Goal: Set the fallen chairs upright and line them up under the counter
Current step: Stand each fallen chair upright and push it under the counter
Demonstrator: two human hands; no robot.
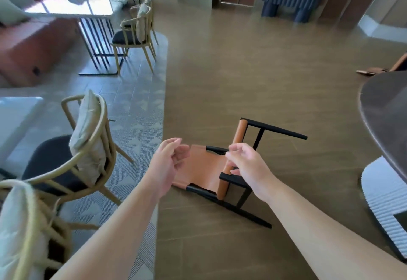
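Observation:
A fallen chair (204, 169) with a tan leather seat and black frame lies on its back on the wooden floor, legs pointing right. My left hand (169, 160) hovers above its backrest, fingers loosely curled, holding nothing. My right hand (246, 165) hovers over the seat and frame, fingers relaxed, also empty. A dark rounded counter (387, 112) on a ribbed pale base stands at the right edge. Part of a second fallen tan chair (396, 63) shows beyond the counter at the far right.
Light wooden armchairs with cushions (88, 147) stand at the left on a grey patterned rug; another (136, 32) sits by a glass-topped table (72, 4). A dark console with a lamp (290, 2) stands against the far wall.

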